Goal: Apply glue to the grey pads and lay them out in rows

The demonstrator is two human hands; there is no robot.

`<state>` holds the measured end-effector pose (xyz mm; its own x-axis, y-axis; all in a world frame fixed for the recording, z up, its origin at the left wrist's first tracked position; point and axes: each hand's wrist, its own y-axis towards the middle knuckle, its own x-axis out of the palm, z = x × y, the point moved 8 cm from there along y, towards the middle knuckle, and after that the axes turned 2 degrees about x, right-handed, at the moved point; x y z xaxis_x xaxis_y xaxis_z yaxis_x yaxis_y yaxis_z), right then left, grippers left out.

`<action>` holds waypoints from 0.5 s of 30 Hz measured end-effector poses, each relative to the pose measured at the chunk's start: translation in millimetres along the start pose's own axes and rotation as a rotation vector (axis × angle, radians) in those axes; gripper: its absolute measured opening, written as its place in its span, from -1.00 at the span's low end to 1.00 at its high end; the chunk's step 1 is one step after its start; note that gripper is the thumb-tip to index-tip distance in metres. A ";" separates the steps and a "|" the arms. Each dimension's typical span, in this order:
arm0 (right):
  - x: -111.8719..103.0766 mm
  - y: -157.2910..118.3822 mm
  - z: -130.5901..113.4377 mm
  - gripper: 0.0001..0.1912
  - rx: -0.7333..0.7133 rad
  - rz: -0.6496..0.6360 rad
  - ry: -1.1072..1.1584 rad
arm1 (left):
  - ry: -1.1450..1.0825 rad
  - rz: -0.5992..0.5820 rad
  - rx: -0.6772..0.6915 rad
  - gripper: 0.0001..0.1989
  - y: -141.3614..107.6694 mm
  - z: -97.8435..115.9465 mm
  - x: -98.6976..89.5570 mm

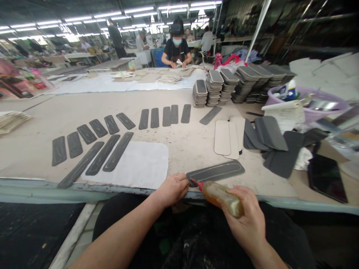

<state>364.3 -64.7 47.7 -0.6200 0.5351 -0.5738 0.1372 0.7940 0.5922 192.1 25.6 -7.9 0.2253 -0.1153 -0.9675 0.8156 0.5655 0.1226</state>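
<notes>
A long dark grey strip (215,172) lies at the table's front edge, with a pale line along its surface. My left hand (174,189) is closed at the strip's left end, its fingertips pressed together on it. My right hand (246,213) is wrapped round a yellowish glue bottle (221,192). The bottle's red nozzle (197,183) points left, over the left end of the strip. Three long strips (118,152) with similar lines lie to the left, partly on a white sheet (143,164). Behind them, shorter grey pieces (97,128) form a curved row.
Stacks of grey pieces (215,86) stand at the back right, beside a purple basin (311,106). Beige pieces (222,137), loose dark pieces (270,132) and a black phone (327,176) lie at right. Across the table sits a person (176,48).
</notes>
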 end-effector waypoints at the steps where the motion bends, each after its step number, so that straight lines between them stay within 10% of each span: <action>1: -0.9 0.8 -0.5 -0.75 -0.002 0.006 -0.009 | 0.003 0.001 -0.002 -0.76 -0.1 -0.2 0.2; 15: -16.5 -1.9 11.7 -0.76 0.038 0.042 -0.032 | -0.046 0.019 -0.018 -0.79 0.0 -0.7 0.1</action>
<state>383.3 -71.7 49.4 -0.5882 0.5763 -0.5674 0.1923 0.7811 0.5941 191.8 26.2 -8.2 0.2650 -0.1415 -0.9538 0.8011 0.5829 0.1362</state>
